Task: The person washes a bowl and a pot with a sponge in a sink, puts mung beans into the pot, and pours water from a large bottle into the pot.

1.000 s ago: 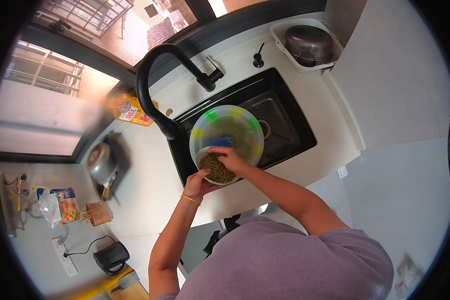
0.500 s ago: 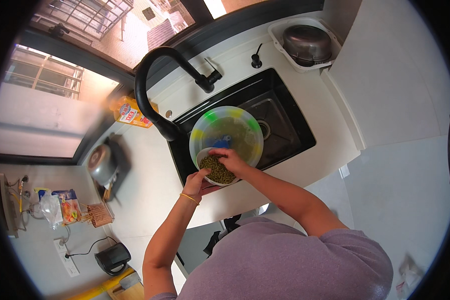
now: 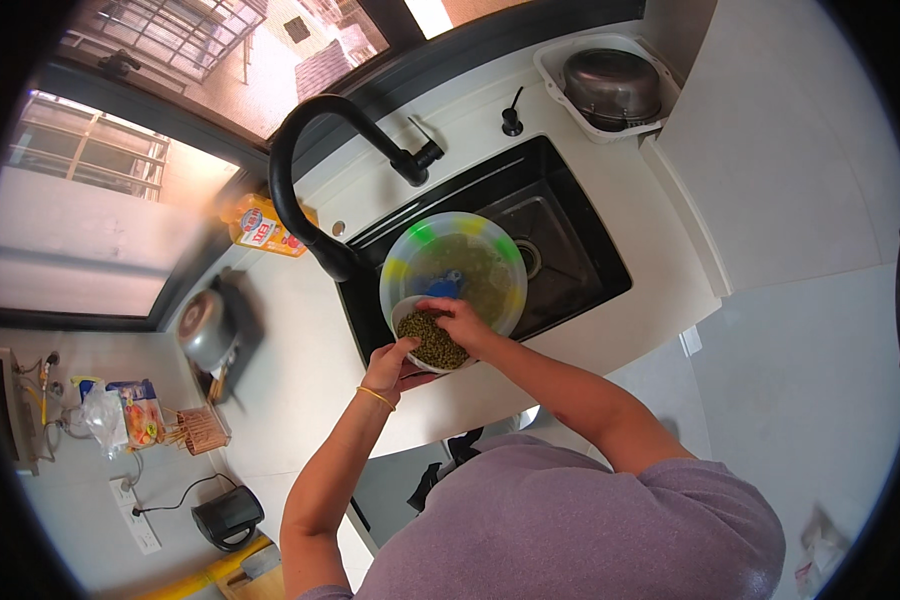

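The left hand (image 3: 385, 368) holds a white bowl (image 3: 397, 320) of small green beans (image 3: 436, 346) from its near-left side, thumb over the rim, while the right hand (image 3: 459, 322) bends its fingers over the far edge beside the beans. The bowl overlaps the near edge of a round translucent basin (image 3: 519, 276) with green and yellow patches and cloudy water; whether the two touch cannot be told. The basin stands in a black sink (image 3: 588, 262) set into a white surface (image 3: 660, 265). A curved black faucet (image 3: 289, 160) rises at the sink's left, near an orange bottle (image 3: 270, 226). Beyond the sink are a black soap dispenser (image 3: 512, 124) and, farther right, a white tub (image 3: 558, 78) holding a dark metal pot (image 3: 612, 84). A black kettle (image 3: 227, 515) stands at lower left.
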A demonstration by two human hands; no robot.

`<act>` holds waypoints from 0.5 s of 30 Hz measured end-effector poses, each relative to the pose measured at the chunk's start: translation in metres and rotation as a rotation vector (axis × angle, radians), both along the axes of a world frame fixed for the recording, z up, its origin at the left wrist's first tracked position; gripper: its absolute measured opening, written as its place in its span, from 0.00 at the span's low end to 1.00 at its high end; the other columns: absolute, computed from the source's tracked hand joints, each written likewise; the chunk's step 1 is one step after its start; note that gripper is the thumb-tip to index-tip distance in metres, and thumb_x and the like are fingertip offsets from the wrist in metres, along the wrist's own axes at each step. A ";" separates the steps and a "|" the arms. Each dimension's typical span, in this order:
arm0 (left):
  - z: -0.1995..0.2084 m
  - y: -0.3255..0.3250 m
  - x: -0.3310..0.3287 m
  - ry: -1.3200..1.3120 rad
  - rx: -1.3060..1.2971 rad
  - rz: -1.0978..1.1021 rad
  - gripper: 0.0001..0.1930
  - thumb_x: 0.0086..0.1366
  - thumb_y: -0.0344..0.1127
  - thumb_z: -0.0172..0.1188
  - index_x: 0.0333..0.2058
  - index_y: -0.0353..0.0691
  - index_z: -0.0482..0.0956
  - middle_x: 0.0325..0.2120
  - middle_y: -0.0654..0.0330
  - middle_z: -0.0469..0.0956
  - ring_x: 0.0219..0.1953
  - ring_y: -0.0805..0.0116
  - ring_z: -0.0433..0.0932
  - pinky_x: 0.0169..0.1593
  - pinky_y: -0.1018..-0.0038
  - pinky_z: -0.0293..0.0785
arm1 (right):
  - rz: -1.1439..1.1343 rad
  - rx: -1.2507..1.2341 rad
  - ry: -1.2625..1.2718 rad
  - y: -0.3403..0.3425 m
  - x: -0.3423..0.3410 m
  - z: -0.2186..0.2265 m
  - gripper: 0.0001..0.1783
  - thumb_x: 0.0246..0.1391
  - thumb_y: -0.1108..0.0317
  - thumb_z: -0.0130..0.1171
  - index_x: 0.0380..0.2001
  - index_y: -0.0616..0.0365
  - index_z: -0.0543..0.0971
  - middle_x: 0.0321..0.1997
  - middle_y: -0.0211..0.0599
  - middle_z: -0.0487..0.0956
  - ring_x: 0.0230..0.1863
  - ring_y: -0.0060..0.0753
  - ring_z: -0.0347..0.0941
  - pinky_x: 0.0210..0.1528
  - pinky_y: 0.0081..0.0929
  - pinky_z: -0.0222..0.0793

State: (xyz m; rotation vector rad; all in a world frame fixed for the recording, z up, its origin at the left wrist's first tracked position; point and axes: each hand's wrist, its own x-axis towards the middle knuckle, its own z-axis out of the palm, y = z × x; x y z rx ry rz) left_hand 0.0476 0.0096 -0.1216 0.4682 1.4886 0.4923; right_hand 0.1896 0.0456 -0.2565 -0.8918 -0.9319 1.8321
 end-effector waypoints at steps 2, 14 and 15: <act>0.000 0.000 0.000 -0.004 0.001 0.005 0.27 0.58 0.43 0.60 0.51 0.31 0.69 0.44 0.50 0.77 0.45 0.55 0.78 0.48 0.57 0.78 | -0.004 -0.001 -0.011 -0.001 0.000 0.000 0.24 0.46 0.85 0.44 0.48 0.65 0.76 0.51 0.40 0.75 0.54 0.33 0.71 0.59 0.28 0.64; -0.005 -0.003 -0.007 -0.005 0.005 0.021 0.25 0.56 0.44 0.61 0.46 0.30 0.71 0.38 0.50 0.79 0.40 0.57 0.81 0.42 0.61 0.82 | 0.011 -0.021 -0.008 -0.005 -0.007 -0.003 0.25 0.46 0.85 0.44 0.49 0.64 0.76 0.49 0.40 0.77 0.52 0.32 0.72 0.58 0.27 0.65; -0.006 -0.003 -0.008 -0.009 0.004 0.022 0.25 0.56 0.44 0.61 0.46 0.30 0.71 0.38 0.50 0.79 0.40 0.58 0.81 0.42 0.61 0.82 | 0.009 -0.014 -0.011 -0.005 -0.008 -0.005 0.25 0.46 0.85 0.44 0.49 0.64 0.76 0.49 0.40 0.77 0.52 0.32 0.72 0.58 0.27 0.65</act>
